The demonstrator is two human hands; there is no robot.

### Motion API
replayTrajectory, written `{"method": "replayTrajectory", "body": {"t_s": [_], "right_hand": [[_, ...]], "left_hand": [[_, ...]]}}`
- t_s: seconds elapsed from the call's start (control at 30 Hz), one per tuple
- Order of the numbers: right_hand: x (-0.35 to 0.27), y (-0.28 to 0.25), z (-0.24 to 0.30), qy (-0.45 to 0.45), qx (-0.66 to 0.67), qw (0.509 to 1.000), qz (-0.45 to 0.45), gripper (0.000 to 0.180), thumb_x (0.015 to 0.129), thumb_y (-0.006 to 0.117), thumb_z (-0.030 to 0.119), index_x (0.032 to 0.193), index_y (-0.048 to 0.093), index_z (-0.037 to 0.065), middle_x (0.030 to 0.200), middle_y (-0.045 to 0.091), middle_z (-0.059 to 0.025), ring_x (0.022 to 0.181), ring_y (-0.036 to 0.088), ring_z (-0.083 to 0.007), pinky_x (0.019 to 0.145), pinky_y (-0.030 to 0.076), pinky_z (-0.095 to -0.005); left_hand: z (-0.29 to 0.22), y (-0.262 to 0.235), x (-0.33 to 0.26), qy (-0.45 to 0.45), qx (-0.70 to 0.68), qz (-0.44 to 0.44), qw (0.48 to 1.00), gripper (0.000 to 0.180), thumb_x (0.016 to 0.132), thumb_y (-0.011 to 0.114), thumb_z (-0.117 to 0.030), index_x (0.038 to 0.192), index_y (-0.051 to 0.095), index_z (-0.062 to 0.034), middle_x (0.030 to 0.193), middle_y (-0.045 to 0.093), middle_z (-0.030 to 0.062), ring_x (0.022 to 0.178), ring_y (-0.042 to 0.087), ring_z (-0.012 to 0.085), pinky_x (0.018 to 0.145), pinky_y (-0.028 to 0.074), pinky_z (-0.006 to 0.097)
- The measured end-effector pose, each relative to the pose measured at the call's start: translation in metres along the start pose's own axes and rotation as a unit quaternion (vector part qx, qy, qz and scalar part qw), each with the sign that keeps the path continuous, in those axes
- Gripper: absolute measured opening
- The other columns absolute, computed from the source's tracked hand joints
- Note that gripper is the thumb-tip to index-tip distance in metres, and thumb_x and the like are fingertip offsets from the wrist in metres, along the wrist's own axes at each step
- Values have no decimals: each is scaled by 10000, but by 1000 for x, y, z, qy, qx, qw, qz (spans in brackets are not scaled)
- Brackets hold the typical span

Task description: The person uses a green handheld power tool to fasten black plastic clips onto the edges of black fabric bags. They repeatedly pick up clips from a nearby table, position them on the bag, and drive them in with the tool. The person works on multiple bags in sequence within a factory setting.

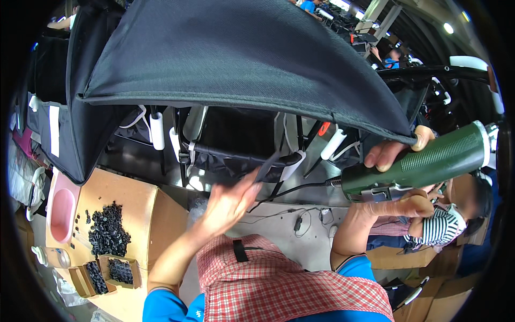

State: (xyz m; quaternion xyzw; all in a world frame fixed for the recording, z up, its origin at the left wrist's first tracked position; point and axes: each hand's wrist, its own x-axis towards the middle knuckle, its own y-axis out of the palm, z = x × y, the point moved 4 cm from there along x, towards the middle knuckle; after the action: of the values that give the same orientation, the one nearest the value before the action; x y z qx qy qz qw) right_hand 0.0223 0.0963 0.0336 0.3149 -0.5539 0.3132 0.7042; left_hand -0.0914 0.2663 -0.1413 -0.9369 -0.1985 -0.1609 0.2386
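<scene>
A dark green corded power tool (418, 163), cylindrical with a ribbed body, lies across my right hand (394, 208). My thumb runs along its near side, and fingertips curl over its top by the corner of a black fabric canopy (241, 59). The power cord leaves the tool's left end. My left hand (228, 206) is closed near the middle, below the canopy edge, and smeared by motion. A thin dark strip (266, 167) sticks up from its fingers; its exact kind I cannot make out. Behind the canopy edge hang black fabric and white-sleeved frame tubes (156, 131).
To the left, a cardboard-topped table (139, 201) bears a pile of small black plastic parts (109, 228), a pink tray (63, 206), a clear jar (53, 256) and small boxes (129, 263). Cables (300, 222) lie on the floor. Another person (442, 222) is at the right.
</scene>
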Motion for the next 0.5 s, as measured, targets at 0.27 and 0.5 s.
{"method": "replayTrajectory", "body": {"t_s": [0.27, 0.5], "right_hand": [[3, -24, 2, 47, 22, 997, 55, 803, 650, 805, 435, 1059, 413, -134, 1044, 475, -219, 634, 649, -296, 517, 599, -416], [6, -19, 4, 52, 18, 994, 99, 762, 668, 783, 502, 1042, 415, -51, 927, 524, -211, 628, 641, -306, 518, 581, -397]], "left_hand": [[-40, -15, 67, 155, -36, -234, 959, 246, 883, 611, 5, 1125, 647, 17, 858, 642, 113, 698, 605, 138, 629, 494, 255], [-24, 9, 75, 95, -135, -284, 944, 207, 892, 592, 17, 1093, 639, 18, 822, 640, 93, 673, 568, 123, 619, 466, 234]]}}
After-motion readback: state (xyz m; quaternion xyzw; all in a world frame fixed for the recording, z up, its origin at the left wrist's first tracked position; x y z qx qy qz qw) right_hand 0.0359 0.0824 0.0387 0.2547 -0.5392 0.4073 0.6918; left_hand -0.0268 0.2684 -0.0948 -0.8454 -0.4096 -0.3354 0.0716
